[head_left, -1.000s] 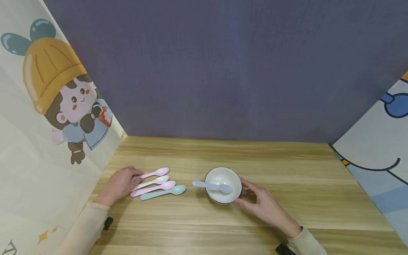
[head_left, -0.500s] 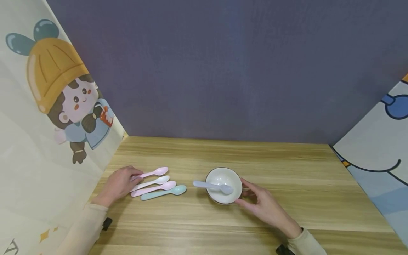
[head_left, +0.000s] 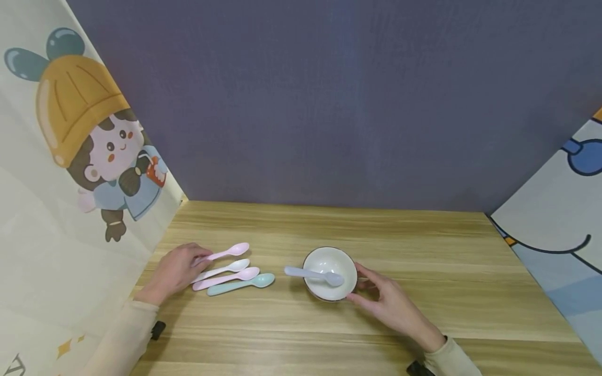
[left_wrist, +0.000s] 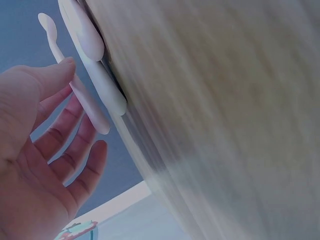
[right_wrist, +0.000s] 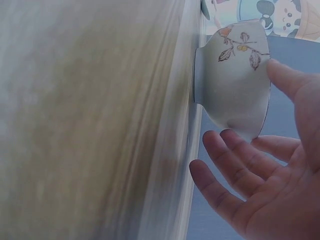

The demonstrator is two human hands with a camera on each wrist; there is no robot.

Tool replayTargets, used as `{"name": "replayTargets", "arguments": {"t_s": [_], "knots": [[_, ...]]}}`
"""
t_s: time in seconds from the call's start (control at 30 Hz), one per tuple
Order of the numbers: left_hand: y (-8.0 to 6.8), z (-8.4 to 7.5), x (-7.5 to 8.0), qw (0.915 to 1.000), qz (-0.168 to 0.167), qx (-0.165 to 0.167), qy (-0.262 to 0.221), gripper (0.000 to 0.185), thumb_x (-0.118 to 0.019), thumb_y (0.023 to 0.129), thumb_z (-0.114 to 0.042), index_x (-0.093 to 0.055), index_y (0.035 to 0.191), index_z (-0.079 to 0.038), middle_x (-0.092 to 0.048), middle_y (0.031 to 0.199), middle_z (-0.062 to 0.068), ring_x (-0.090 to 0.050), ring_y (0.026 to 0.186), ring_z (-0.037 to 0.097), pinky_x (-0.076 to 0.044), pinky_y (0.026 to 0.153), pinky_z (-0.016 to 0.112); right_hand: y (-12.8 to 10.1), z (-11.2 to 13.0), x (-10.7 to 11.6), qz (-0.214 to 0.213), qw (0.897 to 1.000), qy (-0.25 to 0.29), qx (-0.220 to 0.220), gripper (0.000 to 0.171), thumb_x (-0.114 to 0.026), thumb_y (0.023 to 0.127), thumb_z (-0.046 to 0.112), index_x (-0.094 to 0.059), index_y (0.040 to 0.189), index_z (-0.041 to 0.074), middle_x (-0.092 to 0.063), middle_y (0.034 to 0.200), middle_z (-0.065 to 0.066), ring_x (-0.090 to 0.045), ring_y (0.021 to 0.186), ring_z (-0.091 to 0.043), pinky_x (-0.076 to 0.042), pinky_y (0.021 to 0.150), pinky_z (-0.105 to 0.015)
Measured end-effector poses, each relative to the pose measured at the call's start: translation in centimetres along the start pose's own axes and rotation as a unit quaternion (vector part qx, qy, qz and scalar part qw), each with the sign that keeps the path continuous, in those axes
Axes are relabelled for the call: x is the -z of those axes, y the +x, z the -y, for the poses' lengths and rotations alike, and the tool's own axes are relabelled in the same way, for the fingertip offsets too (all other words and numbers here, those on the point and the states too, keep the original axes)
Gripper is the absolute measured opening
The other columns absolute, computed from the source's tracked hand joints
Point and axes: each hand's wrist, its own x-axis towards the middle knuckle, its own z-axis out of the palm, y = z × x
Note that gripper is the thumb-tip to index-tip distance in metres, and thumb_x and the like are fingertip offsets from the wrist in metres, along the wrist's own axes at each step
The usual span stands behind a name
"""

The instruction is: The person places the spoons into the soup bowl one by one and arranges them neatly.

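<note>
The left hand (head_left: 176, 269) pinches the far pink spoon (head_left: 236, 249) by its handle, between thumb and fingers, clear of the table (head_left: 423, 245), with the scoop pointing right. On the near side of this spoon, the white spoon (head_left: 240, 265), the near pink spoon (head_left: 246, 273) and the green spoon (head_left: 262, 280) lie side by side, in that order from far to near, handles to the left. The bowl (head_left: 326, 257) stands upright, right of these spoons. The right hand (head_left: 392, 305) grips its right side at the rim. The lilac spoon (head_left: 333, 279) rests in the bowl, handle extending over the left rim
</note>
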Motion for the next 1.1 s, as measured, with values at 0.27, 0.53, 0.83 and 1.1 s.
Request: {"name": "replayTargets", "arguments": {"t_s": [0.27,0.53,0.83,1.1], "knots": [[0.1,-0.4,0.2,1.0,-0.002,-0.003,-0.003,0.018,-0.081,0.095,-0.019,-0.083,0.111,-0.01,-0.078,0.106,0.007,-0.073,0.092,0.025,-0.059,0.082,0.051,0.0,-0.1,0.0,0.001,1.0,0.002,-0.004,0.079,-0.086,0.091,0.042,-0.054,0.156,0.011,-0.075,0.134,-0.005,-0.078,0.101,-0.018,-0.065,0.085,-0.036],[0.3,-0.8,0.6,0.9999,-0.004,-0.01,-0.007,0.019,-0.082,0.095,-0.018,-0.082,0.111,-0.009,-0.078,0.103,0.005,-0.071,0.086,0.021,-0.058,0.077,0.045,0.0,-0.1,0.0,0.006,1.0,0.012,-0.004,0.078,-0.085,0.091,0.042,-0.053,0.157,0.013,-0.076,0.132,-0.005,-0.078,0.102,-0.018,-0.065,0.088,-0.037],[0.3,-1.6,1.1,0.9996,-0.009,-0.024,0.008,0.019,-0.08,0.096,-0.02,-0.082,0.112,-0.009,-0.077,0.105,0.005,-0.071,0.088,0.02,-0.058,0.079,0.045,0.0,0.0,0.1,0.008,1.0,0.011,-0.007,0.079,-0.085,0.091,0.043,-0.053,0.157,0.012,-0.077,0.129,-0.004,-0.079,0.101,-0.018,-0.065,0.087,-0.037],[0.2,-2.3,1.3,0.9989,-0.017,-0.041,0.012,0.019,-0.081,0.095,-0.019,-0.081,0.111,-0.008,-0.078,0.106,0.006,-0.074,0.09,0.025,-0.06,0.082,0.049,0.0,0.0,0.1,0.007,1.0,0.01,0.002,0.078,-0.085,0.091,0.041,-0.055,0.155,0.009,-0.073,0.137,-0.006,-0.078,0.102,-0.017,-0.065,0.086,-0.037]]}}
